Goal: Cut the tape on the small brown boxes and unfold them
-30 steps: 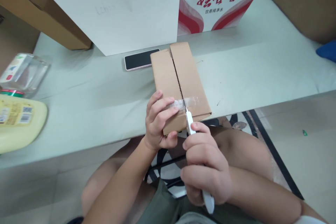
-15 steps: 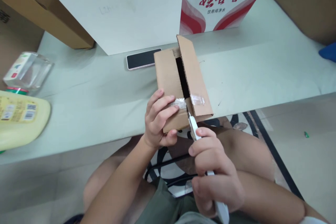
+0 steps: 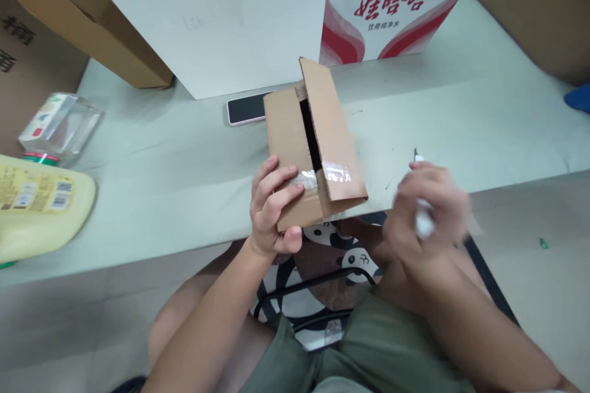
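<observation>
A small brown cardboard box [image 3: 295,135] lies at the near edge of the pale table [image 3: 184,172]. Its top seam is split, the right flap is lifted, and clear tape [image 3: 335,172] clings to both flaps. My left hand [image 3: 271,209] grips the box's near left corner, fingers on top and thumb under the end. My right hand [image 3: 426,202], blurred by motion, is off to the right of the box and closed around a white utility knife [image 3: 421,218], whose blade tip points up and away.
A phone [image 3: 244,109] lies face up behind the box. Large white cartons [image 3: 221,18] and a red-printed carton [image 3: 391,6] stand at the back. Brown boxes [image 3: 92,31] sit far left and right. A yellow bottle [image 3: 37,209] and clear container [image 3: 59,126] lie at left.
The knife cut through the tape along the seam, then my right hand pulled it out and swung it to the right. The right flap sprang up. My left hand stayed on the box.
</observation>
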